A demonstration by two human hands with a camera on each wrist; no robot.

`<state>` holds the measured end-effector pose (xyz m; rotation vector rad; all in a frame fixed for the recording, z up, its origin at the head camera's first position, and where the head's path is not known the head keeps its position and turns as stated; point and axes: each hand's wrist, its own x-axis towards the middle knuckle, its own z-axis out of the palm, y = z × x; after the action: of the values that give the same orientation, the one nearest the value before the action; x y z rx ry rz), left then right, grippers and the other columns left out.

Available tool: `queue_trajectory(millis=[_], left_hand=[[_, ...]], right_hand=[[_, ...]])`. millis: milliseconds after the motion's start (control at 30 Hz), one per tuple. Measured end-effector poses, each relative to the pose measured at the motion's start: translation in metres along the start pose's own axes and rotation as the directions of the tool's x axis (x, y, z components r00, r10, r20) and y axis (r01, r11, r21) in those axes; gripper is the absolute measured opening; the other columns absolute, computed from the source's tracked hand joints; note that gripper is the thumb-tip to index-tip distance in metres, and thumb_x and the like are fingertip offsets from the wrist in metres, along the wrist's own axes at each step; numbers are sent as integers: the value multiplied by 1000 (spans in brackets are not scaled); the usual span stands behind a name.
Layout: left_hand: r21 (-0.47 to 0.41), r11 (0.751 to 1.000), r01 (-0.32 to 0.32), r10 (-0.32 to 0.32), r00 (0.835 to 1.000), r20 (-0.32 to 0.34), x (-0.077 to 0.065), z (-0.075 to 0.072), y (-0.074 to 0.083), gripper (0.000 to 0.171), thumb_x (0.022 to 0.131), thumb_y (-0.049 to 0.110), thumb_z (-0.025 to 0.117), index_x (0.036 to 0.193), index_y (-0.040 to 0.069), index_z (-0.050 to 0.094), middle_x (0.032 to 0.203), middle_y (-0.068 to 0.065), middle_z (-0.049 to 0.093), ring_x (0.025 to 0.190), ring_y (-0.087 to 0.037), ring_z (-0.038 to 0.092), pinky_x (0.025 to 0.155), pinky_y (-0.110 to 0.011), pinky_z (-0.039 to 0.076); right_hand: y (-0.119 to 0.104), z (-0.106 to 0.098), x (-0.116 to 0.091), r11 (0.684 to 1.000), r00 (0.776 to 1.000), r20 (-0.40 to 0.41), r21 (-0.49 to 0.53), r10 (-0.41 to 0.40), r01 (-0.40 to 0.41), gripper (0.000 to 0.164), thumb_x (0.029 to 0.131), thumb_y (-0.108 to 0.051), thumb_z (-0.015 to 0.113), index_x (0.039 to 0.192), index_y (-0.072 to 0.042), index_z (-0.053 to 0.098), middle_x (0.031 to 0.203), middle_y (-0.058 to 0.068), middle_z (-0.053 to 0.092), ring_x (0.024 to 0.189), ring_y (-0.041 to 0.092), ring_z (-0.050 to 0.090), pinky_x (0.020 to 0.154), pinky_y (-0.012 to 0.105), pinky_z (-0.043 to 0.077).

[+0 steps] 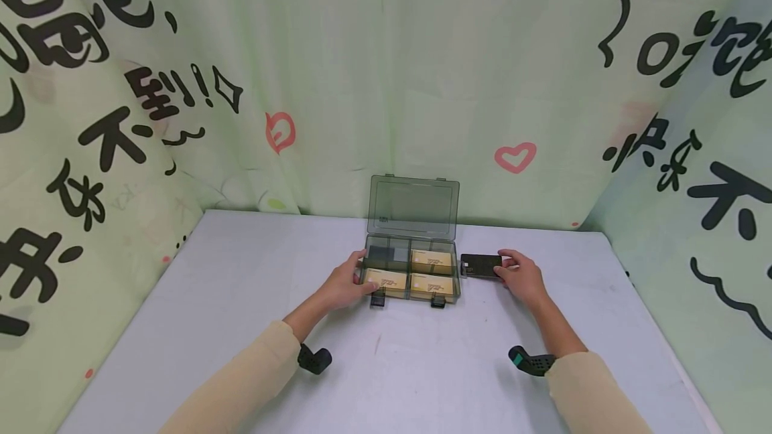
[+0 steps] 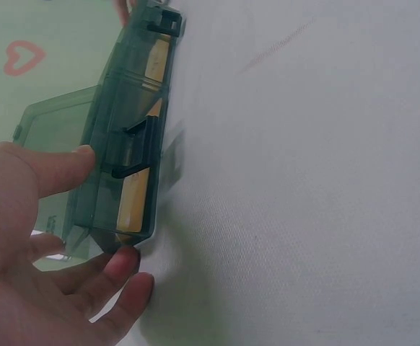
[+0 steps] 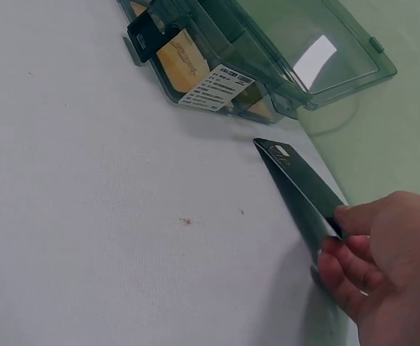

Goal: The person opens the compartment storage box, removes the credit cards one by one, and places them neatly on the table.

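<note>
A translucent grey-green divided plastic box [image 1: 410, 272] lies on the table with its lid [image 1: 413, 206] raised at the back. Yellow cards [image 1: 431, 262] fill the back right compartment and both front ones; something dark [image 1: 381, 254] lies in the back left. My left hand [image 1: 348, 282] grips the box's left side, its thumb [image 2: 69, 169] at the front corner and the other fingers along the end wall. To the right of the box, my right hand [image 1: 521, 278] pinches a black card [image 1: 480, 265] by its right end. In the right wrist view this card [image 3: 304, 176] is tilted above the table.
The white table [image 1: 422, 367] meets a printed pale green curtain [image 1: 386, 86] at the back and sides. Two black latches [image 1: 437, 301] hang from the box's front edge. A white printed label [image 3: 216, 88] is stuck on the box's right end. Each wrist wears a black device [image 1: 531, 362].
</note>
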<state>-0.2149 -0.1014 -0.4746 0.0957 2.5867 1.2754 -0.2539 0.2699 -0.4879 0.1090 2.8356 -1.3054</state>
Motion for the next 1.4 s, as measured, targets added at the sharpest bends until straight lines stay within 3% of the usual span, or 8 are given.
queue_trajectory(millis=[133,267,467,567,800,1000,1133,1400], left_hand=[[-1,1000,1,-1,1000,0,0,0,1,76,89,26,70,152,14,28,139,-15,51,85,-19,49,68,-31,40],[1,1000,-4,4,1000,0,0,-1,1,77,89,27,70,152,14,28,140,-16,51,85,-19,49,68,-31,40],[-2,1000,3,-3,1000,0,0,0,1,76,89,26,70,152,15,28,139,-15,51,85,-19,49,67,-31,40],[-5,1000,10,-10,1000,-1,0,0,1,76,89,26,70,152,15,28,139,-15,51,85,-20,49,68,-31,40],[2,1000,16,-16,1000,-2,1,1,1,77,89,26,71,151,16,28,139,-14,51,85,-19,49,67,-31,39],[-4,1000,7,-7,1000,-4,1,1,-1,76,89,27,71,151,16,29,139,-14,51,84,-19,49,68,-31,39],[-2,1000,-1,1,1000,-2,1,1,-2,77,89,27,71,151,15,28,138,-15,52,84,-19,49,67,-32,39],[-2,1000,0,0,1000,-6,2,1,-3,77,89,27,71,152,16,28,138,-14,52,84,-19,49,68,-31,39]], right_hand=[[1,1,0,999,1000,11,-36,0,0,44,92,-6,61,134,5,51,109,24,57,71,6,61,60,18,48],[0,2,0,996,1000,27,-88,10,-8,50,91,-10,62,137,6,48,115,26,57,82,20,66,64,21,47],[-3,5,0,984,998,51,-175,46,-36,57,91,-15,64,141,5,43,122,27,53,100,33,55,81,38,47],[-6,6,-1,981,997,54,-190,49,-38,57,91,-14,63,141,6,43,121,28,53,101,35,53,82,41,46],[-9,8,0,975,999,45,-220,22,-11,56,88,-11,64,138,7,46,114,27,55,96,33,53,75,34,43],[-13,13,2,961,998,53,-277,33,-17,57,89,-10,64,139,9,43,116,31,55,105,39,49,93,51,43],[-18,14,2,953,997,56,-301,60,-40,58,90,-10,63,140,10,42,120,33,53,109,41,48,100,55,40],[-20,16,3,940,999,36,-340,35,-21,54,89,-11,65,135,10,46,113,30,57,105,40,50,98,54,41]])
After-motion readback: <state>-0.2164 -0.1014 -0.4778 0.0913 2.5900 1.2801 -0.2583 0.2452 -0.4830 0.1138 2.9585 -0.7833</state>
